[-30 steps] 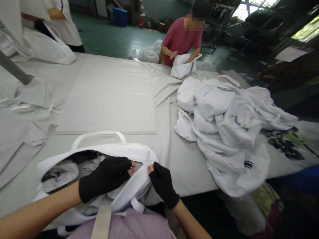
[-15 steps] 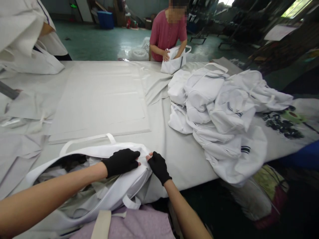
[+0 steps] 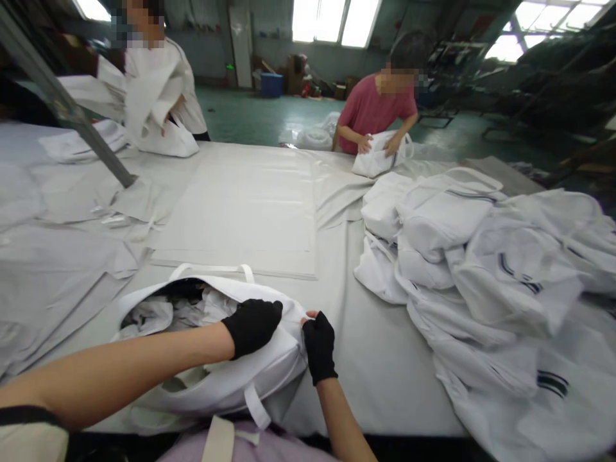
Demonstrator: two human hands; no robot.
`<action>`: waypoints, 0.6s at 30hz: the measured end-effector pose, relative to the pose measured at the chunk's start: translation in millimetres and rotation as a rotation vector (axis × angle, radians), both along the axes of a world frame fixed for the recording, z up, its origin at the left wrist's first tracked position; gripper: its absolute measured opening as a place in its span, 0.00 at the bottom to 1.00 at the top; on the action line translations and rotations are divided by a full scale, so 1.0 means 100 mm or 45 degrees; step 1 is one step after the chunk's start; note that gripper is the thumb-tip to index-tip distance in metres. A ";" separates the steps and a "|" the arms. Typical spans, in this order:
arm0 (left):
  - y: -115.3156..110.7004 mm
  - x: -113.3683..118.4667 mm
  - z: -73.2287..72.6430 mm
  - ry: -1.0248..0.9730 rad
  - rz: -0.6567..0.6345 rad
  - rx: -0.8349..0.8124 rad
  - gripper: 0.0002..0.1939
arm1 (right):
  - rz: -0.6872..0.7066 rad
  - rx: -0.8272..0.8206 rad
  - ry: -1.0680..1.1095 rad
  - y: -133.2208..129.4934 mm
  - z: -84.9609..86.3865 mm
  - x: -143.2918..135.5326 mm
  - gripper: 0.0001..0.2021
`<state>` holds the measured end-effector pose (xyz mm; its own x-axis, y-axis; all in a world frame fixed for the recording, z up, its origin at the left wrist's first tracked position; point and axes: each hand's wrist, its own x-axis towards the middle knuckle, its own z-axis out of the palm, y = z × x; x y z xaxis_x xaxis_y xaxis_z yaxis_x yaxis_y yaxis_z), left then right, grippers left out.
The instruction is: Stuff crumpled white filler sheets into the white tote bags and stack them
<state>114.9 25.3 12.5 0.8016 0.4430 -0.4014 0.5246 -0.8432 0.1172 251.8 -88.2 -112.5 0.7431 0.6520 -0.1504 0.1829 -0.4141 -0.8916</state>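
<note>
A large white bag [image 3: 276,372] with white handles lies on the table in front of me, its long mouth gaping. Crumpled pale filling [image 3: 187,314] shows inside. My left hand [image 3: 255,327], in a black fingerless glove, is closed at the right part of the opening; what exactly its fingers pinch is hidden, but the bag's edge runs under them. At the bag's right end, my right hand [image 3: 320,343], gloved the same way, pinches the corner of the white fabric between thumb and fingers. The two hands are a short distance apart.
White bags with dark stripes form a pile [image 3: 462,256] on the right. Flat pale sheets [image 3: 250,205] lie stacked beyond my bag. Across the table, one person [image 3: 370,109] handles a white bag and another [image 3: 163,96] holds white cloth. A metal post [image 3: 91,135] slants at left.
The view has tilted up and turned left, bringing the second person into fuller view. My left hand has closed more tightly over the bag's edge; my right stays at the corner.
</note>
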 end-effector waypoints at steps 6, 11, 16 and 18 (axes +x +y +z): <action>0.00 -0.09 0.03 -0.165 0.153 -0.187 0.15 | -0.101 -0.038 -0.309 0.05 -0.12 -0.07 0.06; -0.04 -0.29 -0.06 -0.396 0.303 -0.301 0.15 | -0.145 -0.356 -0.850 0.09 -0.10 -0.05 0.10; 0.00 -0.60 -0.02 -0.549 0.524 -0.418 0.17 | -0.104 -0.407 -0.979 0.08 -0.10 0.04 0.11; 0.00 -0.75 0.03 -0.594 0.547 -0.439 0.17 | -0.103 -0.424 -0.961 0.05 -0.12 0.08 0.10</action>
